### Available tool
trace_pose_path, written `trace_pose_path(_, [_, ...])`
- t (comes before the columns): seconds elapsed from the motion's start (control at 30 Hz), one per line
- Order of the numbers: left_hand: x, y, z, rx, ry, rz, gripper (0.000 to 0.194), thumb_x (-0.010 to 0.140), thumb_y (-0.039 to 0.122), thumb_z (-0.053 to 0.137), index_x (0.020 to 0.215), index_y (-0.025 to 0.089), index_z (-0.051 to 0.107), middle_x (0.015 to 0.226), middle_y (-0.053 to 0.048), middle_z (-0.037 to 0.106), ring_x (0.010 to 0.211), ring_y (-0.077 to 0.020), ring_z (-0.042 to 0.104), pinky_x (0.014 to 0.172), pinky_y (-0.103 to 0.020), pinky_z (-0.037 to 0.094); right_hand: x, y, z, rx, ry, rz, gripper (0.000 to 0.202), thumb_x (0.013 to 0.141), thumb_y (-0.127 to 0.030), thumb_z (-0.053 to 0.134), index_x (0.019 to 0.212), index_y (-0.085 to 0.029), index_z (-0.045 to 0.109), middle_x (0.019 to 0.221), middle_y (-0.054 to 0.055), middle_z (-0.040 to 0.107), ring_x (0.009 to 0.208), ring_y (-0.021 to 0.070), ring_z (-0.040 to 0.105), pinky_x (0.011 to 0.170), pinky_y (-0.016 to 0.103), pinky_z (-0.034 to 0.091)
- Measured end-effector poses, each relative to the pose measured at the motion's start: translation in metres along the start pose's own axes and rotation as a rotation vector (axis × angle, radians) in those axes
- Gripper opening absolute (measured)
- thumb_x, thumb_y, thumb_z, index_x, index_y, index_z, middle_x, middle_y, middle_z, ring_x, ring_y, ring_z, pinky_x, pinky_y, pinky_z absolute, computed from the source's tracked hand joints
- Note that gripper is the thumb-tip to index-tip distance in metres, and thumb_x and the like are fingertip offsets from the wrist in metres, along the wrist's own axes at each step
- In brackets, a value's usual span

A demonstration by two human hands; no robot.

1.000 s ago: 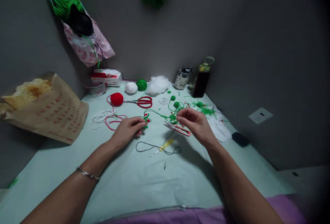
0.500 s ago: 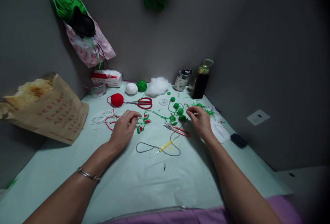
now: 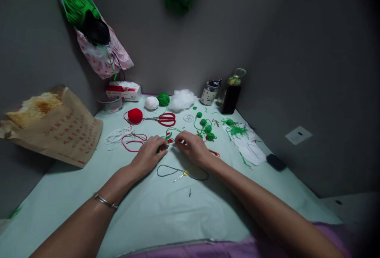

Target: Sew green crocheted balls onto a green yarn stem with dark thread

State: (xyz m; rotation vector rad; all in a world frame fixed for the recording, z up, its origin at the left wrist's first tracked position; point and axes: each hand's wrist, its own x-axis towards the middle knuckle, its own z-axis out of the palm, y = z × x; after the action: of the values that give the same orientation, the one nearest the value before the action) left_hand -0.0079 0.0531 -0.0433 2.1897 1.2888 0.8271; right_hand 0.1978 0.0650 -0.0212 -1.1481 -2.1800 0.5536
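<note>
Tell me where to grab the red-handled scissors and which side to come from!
Probably by the red handles, coming from the right: the scissors lie flat with the handle end to the right, while the pointy blades face left, toward the red yarn ball.

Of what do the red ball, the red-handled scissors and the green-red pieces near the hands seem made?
Red ball: probably matte yarn; its loose end trails away.
Scissors: grey blades, apparently metal; evenly red handles, perhaps plastic.
Green-red pieces: possibly yarn, by their matte look; partly hidden.
</note>
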Motion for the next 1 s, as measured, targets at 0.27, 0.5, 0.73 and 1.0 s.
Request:
trace_pose_path(0.27, [0.002, -0.003, -0.010, -0.018, 0.035, -0.013, 0.010, 0.083, 0.016, 0.053, 0.086, 0.023, 0.060, 0.088, -0.004, 0.063, 0.086, -0.0228, 0.059, 0.079, -0.035, 0.046, 0.017, 0.013, 0.026, 0.058, -0.053, 0.023, 0.012, 0.083, -0.006, 0.056, 0.083, -0.017, 0.062, 0.087, 0.002, 0.059, 0.084, 0.0153, 0.051, 0.077, 0.027, 0.038])
trace_pose_path(0.5, [0.001, 0.015, -0.025, -0.088, 0.275, -0.080, 0.013, 0.085, 0.026, 0.060, 0.098, 0.022, 0.062, 0.108, -0.008, 0.064, 0.106, -0.0279, 0.054, 0.095, -0.043, 0.041, -0.005, 0.000, -0.002, 0.369, -0.078, 0.218, 0.009, 0.085, -0.025, 0.057, 0.083, -0.017, 0.054, 0.069, -0.001, 0.059, 0.062, 0.0118, 0.054, 0.059, 0.023, 0.045])
trace_pose_path(0.73, [-0.006, 0.054, -0.002, -0.804, -0.062, -0.241, 0.016, 0.079, 0.031, 0.070, 0.086, 0.019, 0.062, 0.082, -0.001, 0.063, 0.077, -0.0165, 0.061, 0.073, -0.030, 0.048, -0.034, -0.030, -0.027, 0.792, -0.013, 0.419, 0.023, 0.074, -0.035, 0.076, 0.080, -0.016, 0.064, 0.074, 0.000, 0.062, 0.067, 0.0113, 0.055, 0.064, 0.024, 0.043])
trace_pose_path(1.0, [-0.004, 0.057, -0.009, -1.245, -0.037, -0.478, 0.022, 0.080, 0.027, 0.072, 0.100, 0.017, 0.068, 0.087, -0.002, 0.068, 0.077, -0.0135, 0.066, 0.077, -0.027, 0.053, -0.046, -0.041, -0.045, 0.627, 0.143, 0.366, 0.023, 0.082, -0.036, 0.069, 0.096, -0.018, 0.073, 0.077, 0.002, 0.065, 0.062, 0.0118, 0.050, 0.059, 0.026, 0.043])
